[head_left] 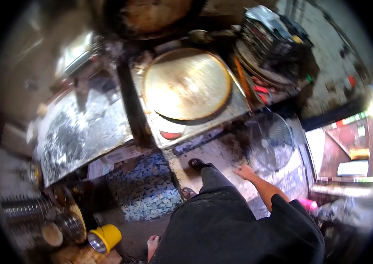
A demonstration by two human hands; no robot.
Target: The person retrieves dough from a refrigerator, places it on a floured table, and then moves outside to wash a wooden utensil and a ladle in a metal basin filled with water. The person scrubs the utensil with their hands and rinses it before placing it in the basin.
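Observation:
My right hand (242,172) hangs over the pale floor, away from the counter, its fingers loosely curled with nothing visible in them. My left hand (153,242) is low beside my dark clothing, and its fingers are too small and blurred to read. Ahead of me, a large round griddle (186,86) with a pale top and browned rim rests on a metal-topped counter (235,105). By its near edge lies a small round red and white thing (171,132). Neither hand touches these.
A worktop dusted with white powder (81,127) stands left. The standing fan (272,141) is right, near a bright doorway. Lower left are a yellow bucket (106,238) and steel pots (70,224). Stone-chip flooring (147,189) lies left of my feet. A dark crate (270,39) sits back right.

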